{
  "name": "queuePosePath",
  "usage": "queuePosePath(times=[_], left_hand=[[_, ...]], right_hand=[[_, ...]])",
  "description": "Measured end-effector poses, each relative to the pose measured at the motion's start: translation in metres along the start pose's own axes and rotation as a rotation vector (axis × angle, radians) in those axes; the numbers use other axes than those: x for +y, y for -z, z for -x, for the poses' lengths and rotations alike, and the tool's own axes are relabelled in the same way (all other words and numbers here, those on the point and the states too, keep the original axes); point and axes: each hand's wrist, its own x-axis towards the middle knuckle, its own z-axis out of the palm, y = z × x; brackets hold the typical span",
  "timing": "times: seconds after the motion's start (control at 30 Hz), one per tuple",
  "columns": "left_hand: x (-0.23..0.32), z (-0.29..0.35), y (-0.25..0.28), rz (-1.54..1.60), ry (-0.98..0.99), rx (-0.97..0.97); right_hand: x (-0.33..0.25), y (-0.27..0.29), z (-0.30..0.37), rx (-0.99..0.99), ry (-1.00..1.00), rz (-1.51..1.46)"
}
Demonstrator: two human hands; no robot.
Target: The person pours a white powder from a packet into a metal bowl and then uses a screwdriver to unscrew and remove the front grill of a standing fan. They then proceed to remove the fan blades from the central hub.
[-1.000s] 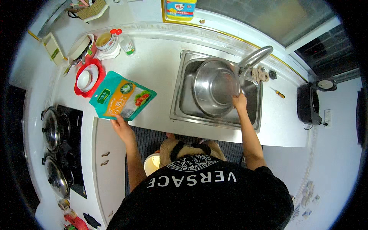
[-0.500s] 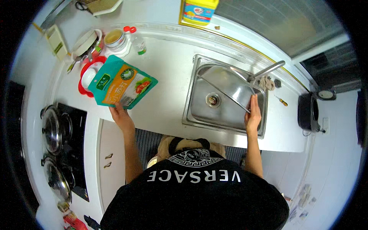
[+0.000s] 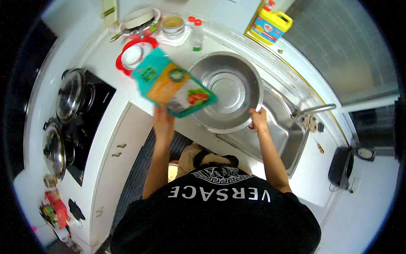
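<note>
My left hand (image 3: 163, 120) grips the lower edge of a teal food pouch (image 3: 175, 80) with an orange panel and a vegetable picture. The pouch looks tilted and a little blurred. It covers part of the left side of a wide metal basin (image 3: 226, 95). At the basin's near right rim, my right hand (image 3: 259, 120) is closed with fingers curled round the edge. The basin hangs or rests across the counter and the left part of the steel sink (image 3: 285, 137); which of the two, I cannot tell. Its inside faces up, with nothing seen in it.
Behind the pouch stand a red plate (image 3: 120, 63) with a white cup (image 3: 132, 55), stacked bowls (image 3: 173, 26) and a clear bottle (image 3: 197, 38). A faucet (image 3: 317, 109) juts over the sink. Lidded pots (image 3: 69, 95) sit on the left cooktop. A yellow jug (image 3: 270, 27) stands on the sill.
My right hand has lifted the basin leftward out of the sink and its inside now faces up. The view has turned and shifted. The pouch stays in my left hand.
</note>
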Motion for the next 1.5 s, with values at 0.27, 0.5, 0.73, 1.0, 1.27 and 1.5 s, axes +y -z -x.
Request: queuePosePath(times=[0.27,0.5,0.73,1.0,1.27,1.5], left_hand=[[-0.075,0.022,-0.043,0.249,0.286,-0.378],[-0.12,0.028,-0.062,0.64,0.689,-0.433],[-0.136,0.018,-0.067,0.879,0.759,-0.175],[-0.115,0.02,-0.096,0.884,0.783,0.169],[-0.15,0.018,-0.077,0.829,0.861,0.099],[-0.102,0.011,-0.018,-0.21,0.28,0.118]], right_hand=[[0.041,-0.06,-0.008,-0.248,-0.147,-0.316],[0.067,-0.066,-0.024,-0.276,-0.203,-0.39],[0.04,-0.029,-0.006,-0.415,-0.245,-0.004],[-0.102,-0.044,0.058,-0.118,0.749,0.278],[-0.112,-0.086,0.047,-0.067,0.776,0.611],[-0.117,-0.083,0.027,-0.155,0.855,0.798]])
